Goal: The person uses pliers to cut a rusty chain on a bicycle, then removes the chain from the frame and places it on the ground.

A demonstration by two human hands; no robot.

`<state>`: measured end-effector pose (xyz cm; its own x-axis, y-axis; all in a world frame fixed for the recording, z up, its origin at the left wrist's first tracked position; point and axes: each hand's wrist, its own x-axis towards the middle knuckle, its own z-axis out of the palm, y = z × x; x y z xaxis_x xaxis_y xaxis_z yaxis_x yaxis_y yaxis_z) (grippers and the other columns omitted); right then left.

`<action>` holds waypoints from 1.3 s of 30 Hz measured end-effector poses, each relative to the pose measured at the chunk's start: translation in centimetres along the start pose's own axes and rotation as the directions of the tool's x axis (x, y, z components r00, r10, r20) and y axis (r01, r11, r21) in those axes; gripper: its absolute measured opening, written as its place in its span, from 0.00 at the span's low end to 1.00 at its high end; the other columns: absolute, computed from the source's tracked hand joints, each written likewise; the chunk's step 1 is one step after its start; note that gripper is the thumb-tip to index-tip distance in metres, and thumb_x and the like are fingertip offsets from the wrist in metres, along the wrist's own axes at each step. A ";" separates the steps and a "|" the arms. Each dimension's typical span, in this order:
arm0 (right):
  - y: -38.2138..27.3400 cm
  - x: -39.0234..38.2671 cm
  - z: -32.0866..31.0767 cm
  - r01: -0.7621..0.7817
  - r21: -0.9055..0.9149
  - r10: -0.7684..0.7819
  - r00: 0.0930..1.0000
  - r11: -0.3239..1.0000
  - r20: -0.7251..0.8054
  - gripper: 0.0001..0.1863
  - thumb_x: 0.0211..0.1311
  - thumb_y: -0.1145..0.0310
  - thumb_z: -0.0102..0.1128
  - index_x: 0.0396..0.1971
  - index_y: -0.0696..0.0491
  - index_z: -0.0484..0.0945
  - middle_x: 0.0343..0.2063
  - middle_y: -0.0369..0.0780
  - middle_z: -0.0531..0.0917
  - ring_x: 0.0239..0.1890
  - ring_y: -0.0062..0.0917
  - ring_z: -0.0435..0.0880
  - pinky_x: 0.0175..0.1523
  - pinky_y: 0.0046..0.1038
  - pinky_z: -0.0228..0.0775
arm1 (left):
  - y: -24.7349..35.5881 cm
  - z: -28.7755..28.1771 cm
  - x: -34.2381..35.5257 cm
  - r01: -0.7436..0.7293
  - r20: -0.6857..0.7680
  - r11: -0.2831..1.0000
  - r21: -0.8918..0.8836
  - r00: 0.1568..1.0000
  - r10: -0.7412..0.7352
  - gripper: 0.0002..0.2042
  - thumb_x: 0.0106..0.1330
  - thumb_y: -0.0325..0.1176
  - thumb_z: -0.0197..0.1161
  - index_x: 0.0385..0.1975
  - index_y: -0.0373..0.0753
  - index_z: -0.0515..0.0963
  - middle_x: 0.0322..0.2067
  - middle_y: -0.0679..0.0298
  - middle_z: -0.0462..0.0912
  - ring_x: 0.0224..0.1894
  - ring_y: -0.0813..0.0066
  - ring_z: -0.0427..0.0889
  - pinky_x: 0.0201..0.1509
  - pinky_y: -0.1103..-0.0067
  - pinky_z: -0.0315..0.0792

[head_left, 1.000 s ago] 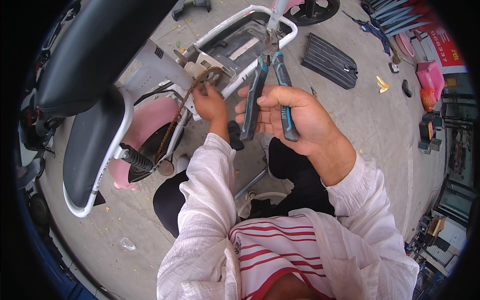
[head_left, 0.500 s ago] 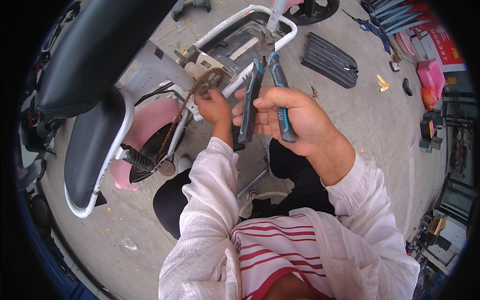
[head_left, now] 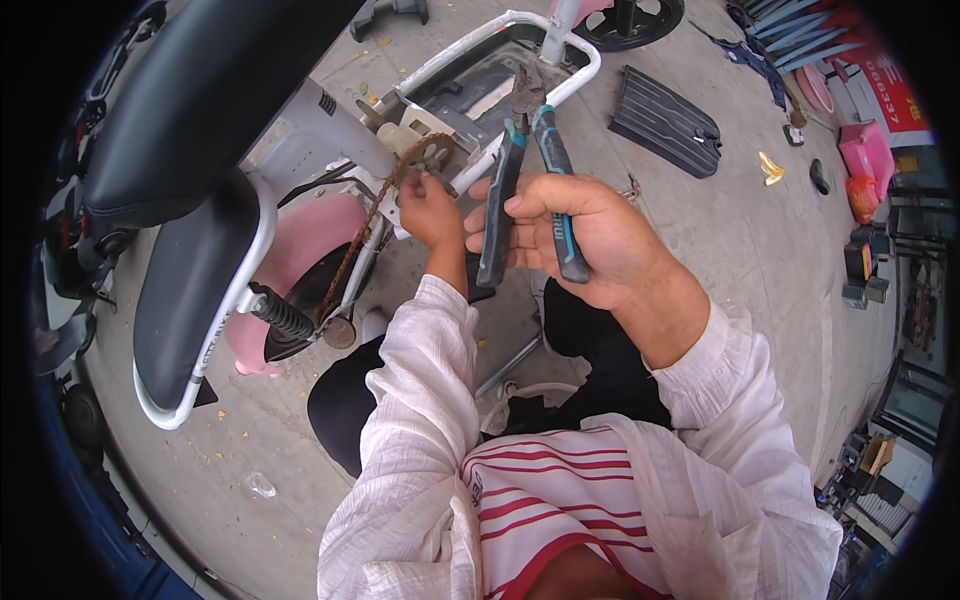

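My right hand (head_left: pixel 590 235) holds black-and-teal pliers (head_left: pixel 562 195), its handles spread and the metal head pointing up over the white bike frame (head_left: pixel 493 160). My left hand (head_left: pixel 425 210) is closed at the chainring (head_left: pixel 433 152), beside the rusty chain (head_left: pixel 355 258); what its fingertips grip is hidden. The chain runs down past the pink rear fender (head_left: pixel 285 260) and a black spring shock (head_left: pixel 285 318). Above my left arm are the black seat (head_left: pixel 200 90) and a second black cushion in a white rail (head_left: pixel 190 290).
A black ribbed panel (head_left: pixel 665 120) lies right of the frame, near a banana peel (head_left: pixel 770 170). A black wheel (head_left: pixel 640 25) is at the top. A pink bin (head_left: pixel 865 150), a red bag (head_left: pixel 862 200) and small boxes (head_left: pixel 860 260) line the right edge. My bent legs (head_left: pixel 340 410) are below.
My left hand has shifted slightly up and right at the chainring. The pliers in my right hand have moved slightly left at the handles. The bike appears slightly shifted right in view.
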<state>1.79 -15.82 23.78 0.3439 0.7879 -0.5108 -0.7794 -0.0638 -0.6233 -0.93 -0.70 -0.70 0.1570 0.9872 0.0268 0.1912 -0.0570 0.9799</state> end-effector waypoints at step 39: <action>-0.1 -0.3 -1.1 0.005 -0.029 -0.006 1.000 1.000 -0.012 0.22 0.57 0.68 0.49 0.50 0.63 0.72 0.40 0.47 0.82 0.43 0.34 0.82 0.51 0.35 0.70 | 1.3 0.8 0.9 -0.038 -0.029 0.952 0.303 0.998 0.049 0.17 0.59 0.42 0.60 0.40 0.36 0.78 0.28 0.58 0.84 0.31 0.59 0.83 0.37 0.67 0.73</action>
<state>2.36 -16.75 23.39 0.3545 0.7808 -0.5144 -0.7620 -0.0775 -0.6429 0.26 -0.04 0.47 0.1381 0.9871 0.0808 0.4695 -0.1370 0.8723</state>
